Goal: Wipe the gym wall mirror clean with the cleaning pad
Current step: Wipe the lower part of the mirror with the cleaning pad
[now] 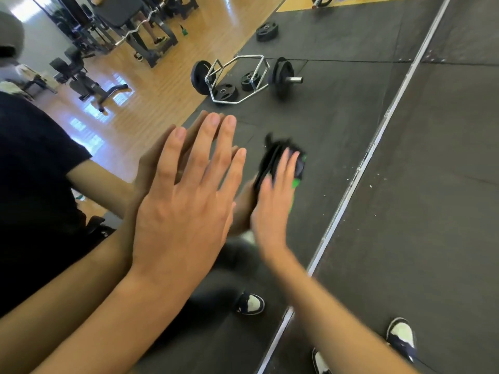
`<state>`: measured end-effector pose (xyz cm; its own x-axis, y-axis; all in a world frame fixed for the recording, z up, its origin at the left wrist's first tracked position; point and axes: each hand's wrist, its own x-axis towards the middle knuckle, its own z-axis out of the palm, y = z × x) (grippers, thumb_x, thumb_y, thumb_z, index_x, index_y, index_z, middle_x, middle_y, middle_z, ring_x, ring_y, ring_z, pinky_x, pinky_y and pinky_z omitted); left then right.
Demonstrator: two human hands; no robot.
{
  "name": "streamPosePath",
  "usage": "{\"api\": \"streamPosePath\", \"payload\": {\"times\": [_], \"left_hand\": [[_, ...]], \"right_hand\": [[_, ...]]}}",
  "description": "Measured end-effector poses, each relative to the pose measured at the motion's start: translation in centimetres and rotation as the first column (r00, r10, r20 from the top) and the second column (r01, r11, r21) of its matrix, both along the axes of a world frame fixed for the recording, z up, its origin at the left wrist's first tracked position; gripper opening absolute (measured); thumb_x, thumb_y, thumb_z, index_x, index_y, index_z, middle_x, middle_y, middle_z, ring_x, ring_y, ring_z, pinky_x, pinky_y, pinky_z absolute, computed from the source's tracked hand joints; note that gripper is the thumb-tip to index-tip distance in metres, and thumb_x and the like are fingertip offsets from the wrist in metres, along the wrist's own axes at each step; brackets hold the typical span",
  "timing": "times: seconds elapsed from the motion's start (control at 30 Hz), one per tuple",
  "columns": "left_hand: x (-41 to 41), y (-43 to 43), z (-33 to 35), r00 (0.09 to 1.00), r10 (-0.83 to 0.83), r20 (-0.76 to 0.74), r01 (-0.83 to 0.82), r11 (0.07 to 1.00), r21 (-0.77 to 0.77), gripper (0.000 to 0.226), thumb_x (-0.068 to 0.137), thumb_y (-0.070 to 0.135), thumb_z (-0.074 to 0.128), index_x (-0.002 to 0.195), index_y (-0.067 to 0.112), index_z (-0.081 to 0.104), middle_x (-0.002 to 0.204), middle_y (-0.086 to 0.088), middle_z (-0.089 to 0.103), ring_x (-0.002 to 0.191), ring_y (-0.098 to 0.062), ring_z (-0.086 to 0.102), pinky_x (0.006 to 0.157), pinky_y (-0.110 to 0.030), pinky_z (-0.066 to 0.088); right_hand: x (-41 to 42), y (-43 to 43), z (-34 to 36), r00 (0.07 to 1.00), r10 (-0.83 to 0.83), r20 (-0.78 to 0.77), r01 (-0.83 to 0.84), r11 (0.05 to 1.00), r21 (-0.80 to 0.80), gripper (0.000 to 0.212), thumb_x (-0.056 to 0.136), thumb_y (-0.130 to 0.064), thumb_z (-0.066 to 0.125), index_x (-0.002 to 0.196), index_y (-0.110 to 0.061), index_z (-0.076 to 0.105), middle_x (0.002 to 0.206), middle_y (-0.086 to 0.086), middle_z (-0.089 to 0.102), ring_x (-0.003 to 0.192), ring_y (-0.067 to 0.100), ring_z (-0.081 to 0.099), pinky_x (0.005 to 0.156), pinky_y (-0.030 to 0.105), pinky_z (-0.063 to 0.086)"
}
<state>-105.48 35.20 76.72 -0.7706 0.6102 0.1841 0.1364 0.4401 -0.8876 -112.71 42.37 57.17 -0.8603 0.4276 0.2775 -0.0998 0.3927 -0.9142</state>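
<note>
Flat-fingered, the left hand (186, 195) braces on the mirror (324, 109) while the blurred right hand (272, 195) presses the cleaning pad (280, 160) against the glass beside it, mid-wipe; next stroke likely needs fresh, uncleaned glass.

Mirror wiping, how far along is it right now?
Mid-wipe. The right hand presses the black-and-green cleaning pad flat on the wall mirror, blurred with motion; the left hand braces flat on the glass. Specks remain by the metal bottom edge, so that strip looks left.
</note>
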Motion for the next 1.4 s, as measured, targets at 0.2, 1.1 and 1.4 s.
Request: {"api": "streamPosePath", "payload": {"times": [0.2, 1.1, 1.4], "left_hand": [[-0.1, -0.4, 0.2, 0.999, -0.016, 0.027, 0.016, 1.000, 0.017, 0.071, 0.106, 0.048, 0.040, 0.166, 0.014, 0.027, 0.174, -0.027, -0.003, 0.161, -0.043, 0.003, 0.126, -0.061, -0.011], [-0.1, -0.4, 0.1, 0.999, -0.042, 0.026, 0.040, 0.996, 0.081, 0.062, 0.108, 0.036, 0.038, 0.166, 0.013, 0.029, 0.174, -0.026, 0.000, 0.162, -0.042, 0.007, 0.127, -0.058, -0.010], [-0.1, -0.2, 0.3, 0.998, -0.038, 0.058, 0.031, 0.993, 0.113, 0.068, 0.102, 0.040, 0.049, 0.163, 0.013, 0.037, 0.174, -0.026, 0.005, 0.161, -0.042, 0.010, 0.127, -0.059, -0.008]], "right_hand": [[12.9, -6.6, -1.8, 0.958, 0.283, -0.045, -0.286, 0.936, -0.205, 0.057, 0.107, -0.065, 0.020, 0.158, -0.060, -0.004, 0.171, -0.019, -0.017, 0.160, 0.012, -0.009, 0.126, 0.050, 0.007], [2.2, 0.9, 1.4, 0.931, 0.181, -0.316, -0.152, 0.982, 0.115, 0.055, 0.111, -0.047, 0.023, 0.164, -0.037, 0.013, 0.173, 0.012, 0.002, 0.156, 0.037, 0.021, 0.116, 0.060, 0.031], [-2.7, 4.4, -3.8, 0.995, 0.101, -0.023, -0.103, 0.987, -0.125, 0.050, 0.110, -0.019, 0.028, 0.156, 0.000, 0.037, 0.171, 0.018, 0.009, 0.159, 0.031, 0.008, 0.125, 0.056, 0.019]]}}
